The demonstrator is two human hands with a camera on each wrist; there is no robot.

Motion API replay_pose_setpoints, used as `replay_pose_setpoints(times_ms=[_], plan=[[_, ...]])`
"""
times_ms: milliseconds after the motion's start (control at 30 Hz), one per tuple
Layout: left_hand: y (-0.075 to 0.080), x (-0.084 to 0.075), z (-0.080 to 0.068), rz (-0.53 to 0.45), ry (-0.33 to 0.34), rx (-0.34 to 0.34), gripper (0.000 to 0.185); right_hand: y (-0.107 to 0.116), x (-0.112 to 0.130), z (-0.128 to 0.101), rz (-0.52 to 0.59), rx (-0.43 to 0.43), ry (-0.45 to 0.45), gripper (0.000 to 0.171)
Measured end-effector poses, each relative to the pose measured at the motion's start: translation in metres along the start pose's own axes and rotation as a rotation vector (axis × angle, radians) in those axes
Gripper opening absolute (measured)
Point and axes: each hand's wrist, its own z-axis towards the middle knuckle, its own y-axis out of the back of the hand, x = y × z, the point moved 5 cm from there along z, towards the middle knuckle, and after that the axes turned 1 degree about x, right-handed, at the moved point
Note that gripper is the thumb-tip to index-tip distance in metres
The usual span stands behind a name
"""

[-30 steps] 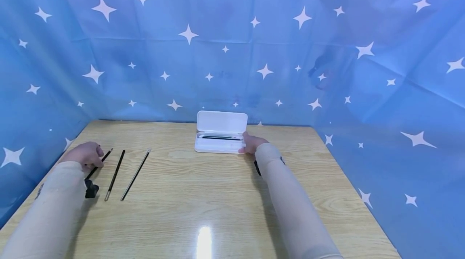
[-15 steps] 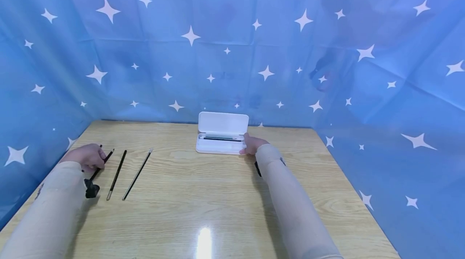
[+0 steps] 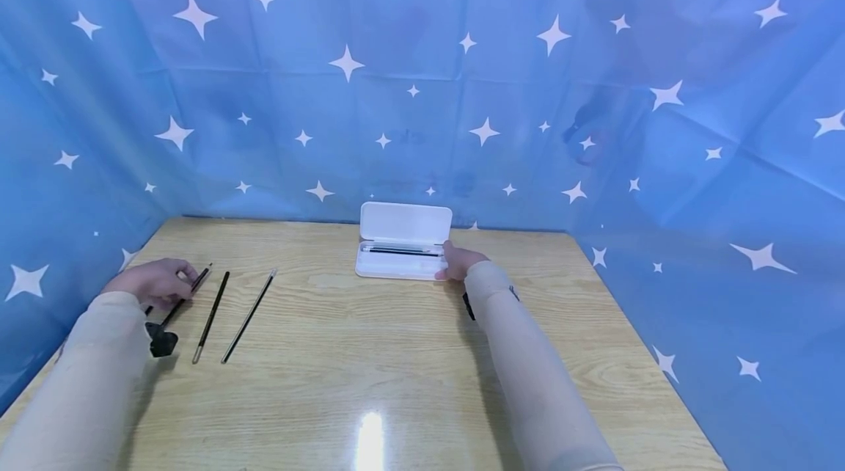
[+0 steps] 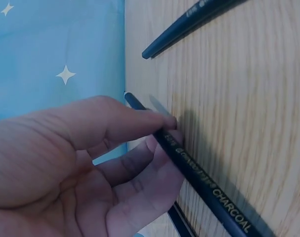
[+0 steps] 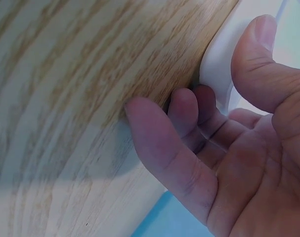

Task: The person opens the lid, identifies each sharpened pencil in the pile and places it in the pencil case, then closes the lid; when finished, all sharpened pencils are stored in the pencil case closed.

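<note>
My left hand, at the table's left, pinches a black charcoal pencil between thumb and fingertips. Gold lettering reading "CHARCOAL" shows on its barrel. Another dark pencil lies partly hidden beneath that hand. To its right on the table rest a black pencil and a dark pencil with a pale far end. An open white pencil case at the back middle holds dark pencils. My right hand holds the case's right end, thumb and fingers around its corner.
The wooden table ends at a blue star-patterned curtain behind and at both sides. The case lid stands raised toward the curtain. A bright light reflection lies on the front of the table.
My left hand has shifted slightly, and the pencil it pinches has moved a little away to the right; another dark pencil now shows beneath. The right hand stays at the case.
</note>
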Motion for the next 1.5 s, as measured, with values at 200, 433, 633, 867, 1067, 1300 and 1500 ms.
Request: replay_pose_setpoints(times_ms=[200, 433, 633, 867, 1067, 1300, 1500], plan=[[0.001, 0.0, -0.002, -0.01, 0.0, 0.022, 0.038, 0.0, 0.0, 0.0, 0.02, 0.004, 0.0, 0.1], [0.0, -0.001, -0.005, -0.001, -0.044, 0.043, 0.042, 0.0, 0.0, 0.0, 0.077, 0.001, -0.004, 0.1], [-0.005, -0.002, -0.004, -0.093, -0.07, 0.067, 0.039, -0.001, 0.0, 0.0, 0.072, 0.007, -0.01, 0.1], [-0.009, -0.001, -0.002, -0.15, -0.126, 0.1, 0.041, -0.003, -0.001, 0.001, 0.087, -0.005, -0.021, 0.1], [-0.012, -0.004, 0.002, -0.213, -0.184, 0.132, 0.052, -0.001, -0.002, 0.006, 0.087, -0.009, -0.024, 0.099], [-0.016, -0.016, 0.003, -0.251, -0.231, 0.153, 0.06, 0.0, -0.001, 0.0, 0.084, -0.016, -0.007, 0.098], [-0.02, -0.027, 0.004, -0.289, -0.268, 0.151, 0.058, -0.001, -0.001, 0.0, 0.04, -0.013, -0.019, 0.098]])
